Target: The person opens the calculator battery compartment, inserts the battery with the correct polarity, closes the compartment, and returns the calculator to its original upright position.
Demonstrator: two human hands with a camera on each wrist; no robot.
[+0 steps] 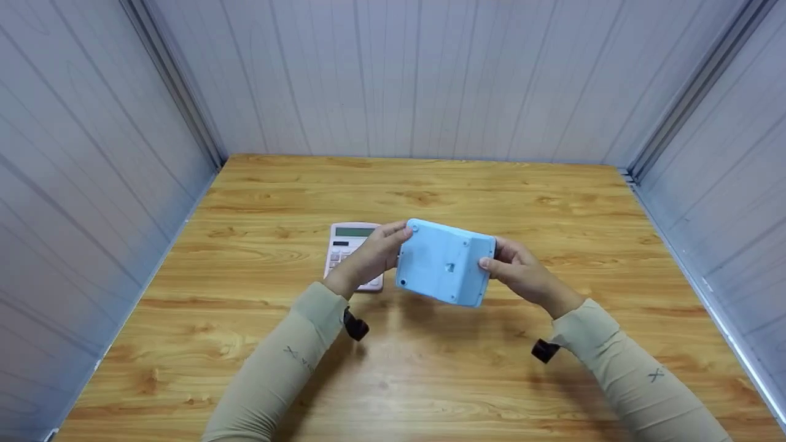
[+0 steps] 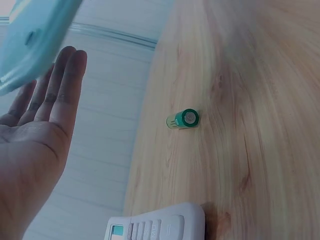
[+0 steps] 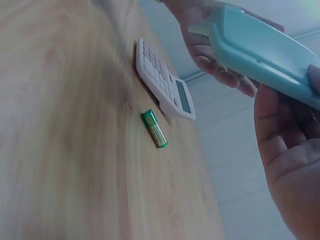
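A light blue calculator [image 1: 436, 264] is held up over the table, its back with a raised wedge and small screws facing me in the head view. My left hand [image 1: 376, 250] holds its upper left corner, thumb on the back and straight fingers [image 2: 65, 82] behind. At its right edge my right hand [image 1: 522, 270] grips it, thumb on the back and fingers curled beneath, as the right wrist view shows. A green battery [image 3: 154, 128] lies on the table under the calculator; in the head view it is hidden.
A pale pink calculator [image 1: 371, 286] lies face up on the wooden table [image 1: 276, 190], partly covered by my left hand in the head view. Grey-white panels [image 1: 393, 73] enclose the table at the back and both sides. Black wrist mounts [image 1: 356, 325] hang below the sleeves.
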